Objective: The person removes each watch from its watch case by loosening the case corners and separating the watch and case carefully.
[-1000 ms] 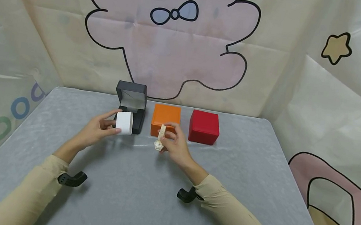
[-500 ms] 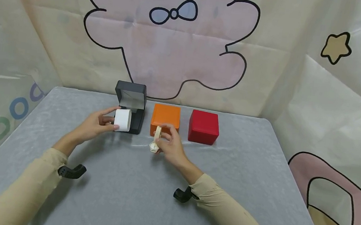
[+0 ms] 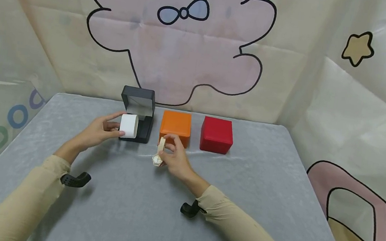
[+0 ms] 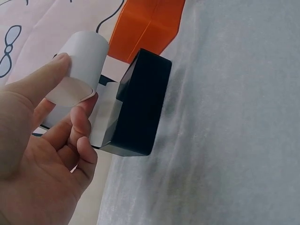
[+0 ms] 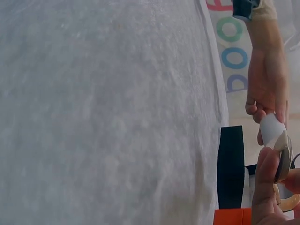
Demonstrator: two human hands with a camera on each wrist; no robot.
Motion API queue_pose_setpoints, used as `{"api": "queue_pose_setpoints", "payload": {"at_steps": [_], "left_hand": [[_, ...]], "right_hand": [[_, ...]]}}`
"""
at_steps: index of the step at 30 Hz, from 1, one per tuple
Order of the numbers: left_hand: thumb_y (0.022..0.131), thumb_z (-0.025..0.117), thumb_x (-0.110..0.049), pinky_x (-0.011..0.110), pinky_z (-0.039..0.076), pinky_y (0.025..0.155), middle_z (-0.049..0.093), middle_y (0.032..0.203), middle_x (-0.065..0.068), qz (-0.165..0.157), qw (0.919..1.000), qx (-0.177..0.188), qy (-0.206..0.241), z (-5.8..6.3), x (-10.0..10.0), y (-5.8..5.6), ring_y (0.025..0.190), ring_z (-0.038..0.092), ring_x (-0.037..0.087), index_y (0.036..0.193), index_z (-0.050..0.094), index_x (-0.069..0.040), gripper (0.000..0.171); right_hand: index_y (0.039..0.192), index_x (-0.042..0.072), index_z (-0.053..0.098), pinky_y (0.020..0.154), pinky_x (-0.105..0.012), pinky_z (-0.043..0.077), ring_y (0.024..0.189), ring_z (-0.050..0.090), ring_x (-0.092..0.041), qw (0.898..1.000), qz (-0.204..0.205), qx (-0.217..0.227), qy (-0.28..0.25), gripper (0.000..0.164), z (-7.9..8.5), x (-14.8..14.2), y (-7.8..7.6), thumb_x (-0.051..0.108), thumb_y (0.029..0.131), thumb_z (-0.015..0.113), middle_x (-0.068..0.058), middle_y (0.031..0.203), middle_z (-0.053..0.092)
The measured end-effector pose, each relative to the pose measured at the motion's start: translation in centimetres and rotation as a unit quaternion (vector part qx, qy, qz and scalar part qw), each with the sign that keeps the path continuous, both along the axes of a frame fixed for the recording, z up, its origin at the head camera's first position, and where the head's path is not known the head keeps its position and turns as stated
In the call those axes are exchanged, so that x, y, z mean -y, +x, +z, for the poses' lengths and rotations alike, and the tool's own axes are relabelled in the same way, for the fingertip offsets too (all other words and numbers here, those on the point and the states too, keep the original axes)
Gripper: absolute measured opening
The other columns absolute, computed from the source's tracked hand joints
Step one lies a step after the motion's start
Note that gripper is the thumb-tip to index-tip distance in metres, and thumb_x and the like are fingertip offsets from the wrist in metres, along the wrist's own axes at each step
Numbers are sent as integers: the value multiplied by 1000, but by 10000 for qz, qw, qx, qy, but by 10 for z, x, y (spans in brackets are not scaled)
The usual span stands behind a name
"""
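My left hand (image 3: 99, 131) pinches a white watch cushion (image 3: 129, 126), a short hollow sleeve, between thumb and fingers. In the left wrist view the cushion (image 4: 85, 63) is tilted, its near end facing the palm. Just behind it stands a black watch box (image 3: 144, 130) with its lid raised and a grey lining inside. My right hand (image 3: 176, 160) pinches a wristwatch (image 3: 157, 159) with a cream strap and a pale round dial, in front of the orange box. Watch and cushion are apart. In the right wrist view the watch (image 5: 284, 157) is partly hidden by fingers.
An orange box (image 3: 176, 124) stands right of the black one, and a red box (image 3: 217, 135) stands further right, both closed. A grey cloth (image 3: 124, 208) covers the table. Behind it hangs a printed curtain (image 3: 199, 65).
My right hand has moved left and slightly toward me with the watch, whose dial now faces up more. My left hand and the cushion have shifted slightly left and up in view.
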State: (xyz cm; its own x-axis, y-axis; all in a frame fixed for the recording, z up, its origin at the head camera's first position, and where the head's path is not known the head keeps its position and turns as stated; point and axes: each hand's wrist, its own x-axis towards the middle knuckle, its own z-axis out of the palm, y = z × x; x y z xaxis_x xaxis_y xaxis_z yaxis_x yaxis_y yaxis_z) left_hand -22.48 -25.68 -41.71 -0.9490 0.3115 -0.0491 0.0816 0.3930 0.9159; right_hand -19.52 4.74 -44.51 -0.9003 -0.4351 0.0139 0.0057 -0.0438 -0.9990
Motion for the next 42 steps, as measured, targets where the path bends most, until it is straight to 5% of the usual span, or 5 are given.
{"api": "queue_pose_setpoints", "payload": {"at_steps": [8, 14, 25, 33, 42], "left_hand": [[97, 69, -21, 25, 56, 83, 55, 143, 30, 39, 9995, 70, -294, 8, 1, -4, 101, 62, -10, 161, 27, -13, 77], [97, 70, -21, 28, 57, 84, 56, 140, 31, 31, 9996, 46, -264, 11, 2, -5, 100, 63, -9, 161, 27, -13, 77], [96, 70, -18, 18, 54, 79, 53, 144, 30, -6, 9996, -6, -282, 9, 1, -5, 101, 61, -11, 160, 28, -11, 77], [96, 70, -21, 19, 54, 79, 55, 142, 31, 28, 9990, -14, -451, 10, 1, -5, 100, 60, -11, 161, 28, -12, 77], [96, 71, -23, 26, 57, 83, 57, 140, 30, 28, 9989, 16, -478, 11, 1, -6, 103, 62, -8, 161, 28, -14, 78]], "right_hand": [[135, 2, 33, 62, -38, 59, 69, 65, -11, 9998, 184, 27, -107, 47, 0, 9, 2, -16, 96, 51, -41, 135, 52], [135, 4, 34, 61, -28, 56, 75, 66, -15, 9996, 246, 16, 146, 46, 0, 15, 5, -13, 97, 52, -38, 137, 53], [133, 3, 34, 59, -35, 55, 68, 63, -14, 9978, 408, -241, 464, 44, -4, 26, 12, -13, 96, 53, -36, 131, 58], [134, 10, 38, 59, -30, 57, 68, 65, -15, 9942, 605, 118, 876, 47, -9, 37, 22, -12, 96, 56, -29, 132, 60], [131, 14, 38, 60, -31, 58, 70, 65, -15, 9930, 710, 46, 940, 46, -2, 54, 26, -10, 96, 58, -27, 132, 61]]}}
